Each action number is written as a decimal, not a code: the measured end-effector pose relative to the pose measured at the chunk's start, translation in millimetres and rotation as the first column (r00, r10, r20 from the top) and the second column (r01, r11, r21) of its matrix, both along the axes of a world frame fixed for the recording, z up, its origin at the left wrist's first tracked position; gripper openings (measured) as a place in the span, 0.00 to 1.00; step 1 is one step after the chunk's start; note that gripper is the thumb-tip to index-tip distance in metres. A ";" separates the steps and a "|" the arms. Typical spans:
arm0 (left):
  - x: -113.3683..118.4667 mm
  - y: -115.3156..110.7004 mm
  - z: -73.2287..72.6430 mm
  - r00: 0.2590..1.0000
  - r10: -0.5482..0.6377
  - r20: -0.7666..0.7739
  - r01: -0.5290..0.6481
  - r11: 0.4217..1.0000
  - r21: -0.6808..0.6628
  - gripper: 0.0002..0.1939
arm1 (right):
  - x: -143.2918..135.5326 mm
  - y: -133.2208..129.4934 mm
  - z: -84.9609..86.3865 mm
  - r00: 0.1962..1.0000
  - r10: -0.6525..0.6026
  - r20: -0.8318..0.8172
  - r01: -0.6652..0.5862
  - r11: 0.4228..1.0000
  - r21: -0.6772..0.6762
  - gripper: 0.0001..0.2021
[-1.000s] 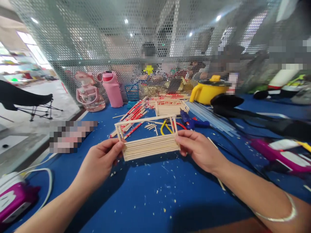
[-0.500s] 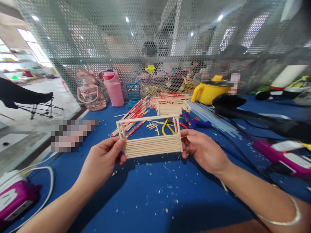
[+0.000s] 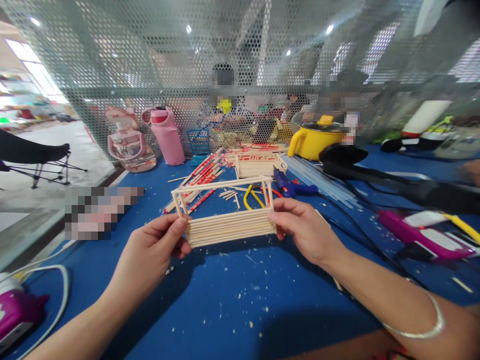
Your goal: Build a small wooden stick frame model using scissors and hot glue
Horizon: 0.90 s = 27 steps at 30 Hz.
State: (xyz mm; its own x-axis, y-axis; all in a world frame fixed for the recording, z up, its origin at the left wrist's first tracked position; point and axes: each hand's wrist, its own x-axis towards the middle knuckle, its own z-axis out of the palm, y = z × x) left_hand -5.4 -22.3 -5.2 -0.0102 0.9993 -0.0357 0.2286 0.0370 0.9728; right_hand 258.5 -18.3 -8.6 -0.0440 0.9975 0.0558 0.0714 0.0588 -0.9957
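Note:
Between my two hands is a small frame of wooden sticks (image 3: pixel 229 227), its lower part a solid row of stacked sticks and its upper part an open rail on short posts. My left hand (image 3: pixel 162 241) pinches the left end, thumb in front. At the right end, my right hand (image 3: pixel 300 227) grips the corner by a post, its thumb on the near side. The frame is held up over the blue table (image 3: pixel 210 310), tilted slightly. Behind it sits a similar stick structure (image 3: pixel 257 169), and a blue glue gun (image 3: pixel 292 186) lies beside that.
Red-wrapped stick bundles (image 3: pixel 202 175) and yellow-handled pliers (image 3: pixel 247 198) lie beyond the frame. Clear glue sticks (image 3: pixel 322 180), a yellow pot (image 3: pixel 317 141) and a black-handled tool (image 3: pixel 375 175) are to the right. Pink bottles (image 3: pixel 167 137) stand at the back left before a perforated metal screen (image 3: pixel 150 60).
My right hand has closed more firmly on the frame's right end, its thumb now against the front. The whole scene has shifted slightly left in view.

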 end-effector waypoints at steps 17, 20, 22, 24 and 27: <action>-0.6 -0.5 -0.3 0.998 0.028 -0.054 -0.027 0.999 0.021 0.25 | -1.0 0.8 12.4 0.969 0.040 -0.245 -0.099 0.967 -0.234 0.08; -0.5 -0.9 0.4 0.999 0.017 -0.047 -0.016 1.000 0.021 0.25 | -0.9 0.9 11.8 0.982 0.052 -0.182 -0.086 0.979 -0.187 0.06; -0.4 -1.4 0.7 0.999 0.013 -0.043 -0.012 1.000 0.023 0.25 | -0.9 1.3 10.1 0.989 0.031 -0.146 -0.056 0.984 -0.169 0.04; -0.3 -1.5 0.4 0.999 0.014 -0.039 -0.013 1.000 0.025 0.25 | -1.0 1.8 8.5 0.991 0.009 -0.133 -0.033 0.984 -0.175 0.04; 0.0 -0.9 -0.9 0.999 0.017 -0.036 -0.016 0.999 0.032 0.25 | -1.3 2.2 7.3 0.991 -0.008 -0.131 -0.018 0.980 -0.196 0.04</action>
State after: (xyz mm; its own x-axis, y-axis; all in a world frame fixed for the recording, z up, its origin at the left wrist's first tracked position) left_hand -5.5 -23.2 -6.1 -0.0272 0.9996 -0.0031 0.2638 0.0101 0.9645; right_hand 257.2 -16.1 -1.2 -0.0548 0.9893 -0.1355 -0.0599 -0.1387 -0.9885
